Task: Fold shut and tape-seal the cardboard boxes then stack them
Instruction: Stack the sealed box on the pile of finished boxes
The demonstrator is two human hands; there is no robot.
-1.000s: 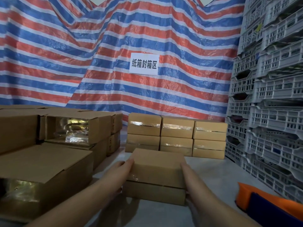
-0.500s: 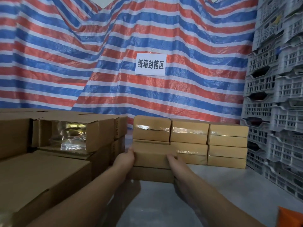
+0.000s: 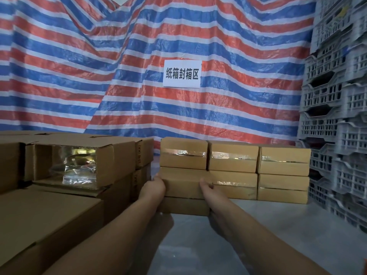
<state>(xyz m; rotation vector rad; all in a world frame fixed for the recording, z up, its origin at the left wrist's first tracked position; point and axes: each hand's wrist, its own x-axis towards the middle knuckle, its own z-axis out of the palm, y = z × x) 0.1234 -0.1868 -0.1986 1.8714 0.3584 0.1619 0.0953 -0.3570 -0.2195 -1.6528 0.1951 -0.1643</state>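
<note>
Hands [image 3: 181,188] gripping box [image 3: 182,190], taped stack [image 3: 258,167] behind, crates [image 3: 337,116] beside

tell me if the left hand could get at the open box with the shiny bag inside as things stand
Probably not right away: the left hand grips the sealed box with the right hand. Once it lets go, the open box sits close on its left, nothing between.

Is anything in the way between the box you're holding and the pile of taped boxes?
Nothing visible is. The left hand and right hand grip the held box, which already looks pressed against the front of the left column of the taped stack. No other thing shows between them.
</note>
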